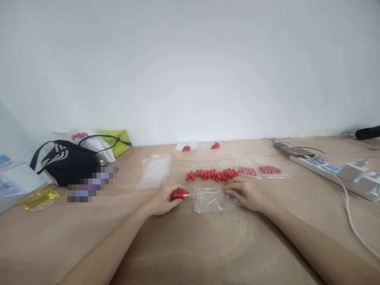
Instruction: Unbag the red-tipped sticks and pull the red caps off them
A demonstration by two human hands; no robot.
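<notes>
My left hand (166,200) is closed around a few red-tipped sticks (178,195), whose thin clear stems point right into the mouth of a clear zip bag (212,201). The bag lies flat on the table, its red-lined opening facing left. At the bag's right end, my right hand (245,194) grips its edge between thumb and fingers. Just beyond both hands, many more red-tipped sticks (212,174) lie side by side in a row, tips toward me. Two filled zip bags (248,171) of the same sticks lie to the right of that row.
Flat unfilled zip bags (154,170) lie left of the row. Small red-tipped bundles (186,148) sit near the wall. A black bag (71,162) and a yellow packet (40,199) are left; a phone (292,149) and a power strip (332,172) with cables are right.
</notes>
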